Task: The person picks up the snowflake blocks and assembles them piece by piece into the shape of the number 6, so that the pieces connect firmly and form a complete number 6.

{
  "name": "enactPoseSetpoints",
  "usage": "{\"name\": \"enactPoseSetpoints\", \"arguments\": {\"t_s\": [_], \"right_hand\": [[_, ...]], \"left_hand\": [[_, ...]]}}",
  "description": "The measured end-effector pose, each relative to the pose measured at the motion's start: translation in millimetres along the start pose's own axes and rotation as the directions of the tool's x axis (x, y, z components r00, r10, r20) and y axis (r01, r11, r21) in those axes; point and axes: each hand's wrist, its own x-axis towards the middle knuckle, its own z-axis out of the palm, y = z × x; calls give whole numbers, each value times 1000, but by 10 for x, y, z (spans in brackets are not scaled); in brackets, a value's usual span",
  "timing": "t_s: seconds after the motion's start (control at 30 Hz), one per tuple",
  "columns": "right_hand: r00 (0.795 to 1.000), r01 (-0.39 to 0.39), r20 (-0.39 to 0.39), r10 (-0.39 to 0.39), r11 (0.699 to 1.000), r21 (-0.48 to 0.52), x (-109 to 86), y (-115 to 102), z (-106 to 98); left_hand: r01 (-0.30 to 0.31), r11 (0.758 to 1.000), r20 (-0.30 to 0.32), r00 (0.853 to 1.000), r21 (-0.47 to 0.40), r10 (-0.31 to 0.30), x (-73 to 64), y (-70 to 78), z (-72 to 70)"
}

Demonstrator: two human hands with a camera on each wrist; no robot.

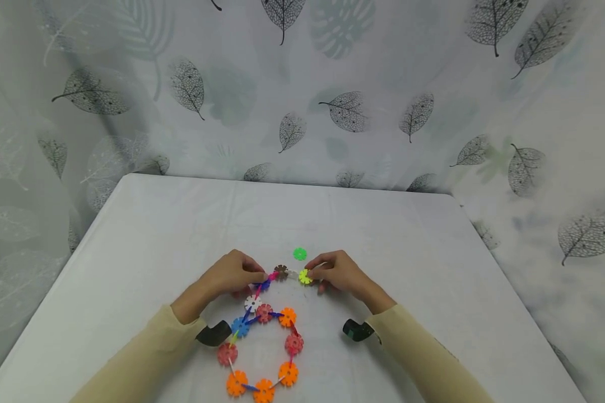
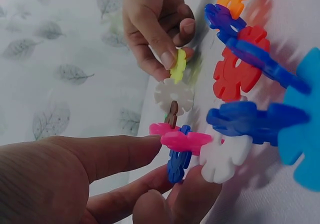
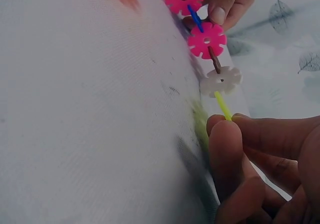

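Observation:
A chain of slotted plastic snowflake discs runs between the hands. Its far end has a brown disc (image 1: 280,272), a whitish disc (image 2: 173,96) and a yellow disc (image 1: 305,277). Between thumb and fingers, the right hand (image 1: 344,274) pinches the yellow disc, which slots into the whitish one. The left hand (image 1: 229,273) grips the chain around a blue disc (image 2: 179,160) and a pink disc (image 3: 207,40); its fingertips are partly hidden in the head view. A white disc (image 1: 253,303) links this stretch to a ring of discs nearer the body.
The ring includes orange discs (image 1: 264,390), red discs (image 1: 227,354) and a light blue disc (image 1: 240,326), lying on the white-covered table (image 1: 181,224). A loose green disc (image 1: 299,254) lies beyond the chain. Leaf-patterned curtain (image 1: 292,84) hangs behind the table.

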Motion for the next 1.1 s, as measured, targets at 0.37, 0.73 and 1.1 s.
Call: {"name": "enactPoseSetpoints", "arguments": {"t_s": [0.37,0.73,1.1], "right_hand": [[1000,-8,-1,8,999,40,-16,35,-3],[999,-38,5,38,998,48,-28,66,15],[999,-45,21,44,998,38,-38,-7,55]], "left_hand": [[-14,993,-6,1000,114,15,72,58,26],[-177,979,70,983,104,170,248,79,25],[-171,982,81,983,77,165,277,48,46]]}}
